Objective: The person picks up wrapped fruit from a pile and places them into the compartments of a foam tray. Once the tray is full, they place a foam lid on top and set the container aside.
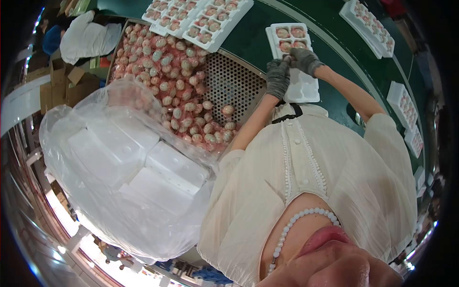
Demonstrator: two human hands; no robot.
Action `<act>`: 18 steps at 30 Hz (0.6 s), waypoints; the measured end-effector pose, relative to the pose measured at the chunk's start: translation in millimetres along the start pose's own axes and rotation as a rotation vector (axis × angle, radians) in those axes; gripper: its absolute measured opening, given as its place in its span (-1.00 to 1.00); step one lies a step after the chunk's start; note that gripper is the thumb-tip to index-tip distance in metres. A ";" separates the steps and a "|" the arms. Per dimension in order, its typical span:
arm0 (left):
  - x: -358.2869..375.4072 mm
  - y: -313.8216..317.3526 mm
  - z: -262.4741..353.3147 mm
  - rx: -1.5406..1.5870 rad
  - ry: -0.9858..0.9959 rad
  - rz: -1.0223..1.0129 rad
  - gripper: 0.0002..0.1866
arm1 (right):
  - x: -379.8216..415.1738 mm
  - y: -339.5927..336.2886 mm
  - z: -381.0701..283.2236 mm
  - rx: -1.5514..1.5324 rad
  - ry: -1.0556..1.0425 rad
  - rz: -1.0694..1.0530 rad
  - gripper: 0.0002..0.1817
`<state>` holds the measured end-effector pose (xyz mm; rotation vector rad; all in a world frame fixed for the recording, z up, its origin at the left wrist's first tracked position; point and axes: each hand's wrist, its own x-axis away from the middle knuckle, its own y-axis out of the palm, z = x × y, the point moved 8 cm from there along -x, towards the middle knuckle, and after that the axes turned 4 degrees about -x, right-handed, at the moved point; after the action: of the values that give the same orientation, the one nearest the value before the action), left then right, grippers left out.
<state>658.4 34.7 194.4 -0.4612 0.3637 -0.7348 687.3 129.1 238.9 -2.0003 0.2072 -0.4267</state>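
Observation:
Both my hands wear grey gloves and meet over a white foam tray (304,88) on the green surface. My left hand (278,79) is at the tray's left edge, its fingers bent together near the right fingertips. My right hand (306,60) reaches over the middle of the tray with curled fingers. Whatever lies between the fingers is hidden. Wrapped egg-like pieces (283,33) sit in the tray's far compartments, while its near part shows bare white foam. To the left, a perforated metal bin (239,79) holds a heap of similar pieces (177,85) in clear and reddish wrappers.
Filled white trays (213,44) stand beyond the bin. More filled trays (368,28) lie along the green conveyor on the right. A large clear plastic bag (110,191) of white foam trays is at my left. Another person (88,37) in white is at far left, beside cardboard boxes (64,83).

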 end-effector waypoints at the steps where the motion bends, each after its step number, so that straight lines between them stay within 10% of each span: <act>1: 1.3 -1.9 -0.3 0.004 -0.021 0.016 -0.72 | 3.3 -3.8 0.0 -0.017 0.004 -0.018 -0.72; 3: 15.0 -11.2 33.0 -0.320 0.310 0.147 -0.73 | -3.4 14.8 12.0 0.027 -0.004 -0.052 -0.75; 8: -0.5 2.0 13.3 -0.331 0.219 -0.064 -0.75 | -23.4 43.4 2.5 0.198 0.027 -0.197 -0.81; 12: 2.4 -21.1 -64.2 0.269 0.004 0.064 -0.78 | -18.7 44.7 20.4 0.123 0.019 -0.085 -0.83; 14: 37.1 -59.0 -130.9 -0.096 -0.374 0.100 -0.64 | -13.5 52.5 18.6 0.074 -0.047 -0.081 -0.82; 16: 82.4 -92.7 -169.0 -0.762 -0.283 0.246 -0.49 | -3.6 36.3 16.0 0.105 0.007 0.057 -0.80; 18: 120.2 -113.5 -201.0 -0.863 -0.539 -0.176 -0.42 | -2.2 38.3 20.3 0.097 0.018 0.036 -0.78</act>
<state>583.8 -179.1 66.0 -1.4859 0.1117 -0.5652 694.6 129.3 196.1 -1.8951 0.2298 -0.4243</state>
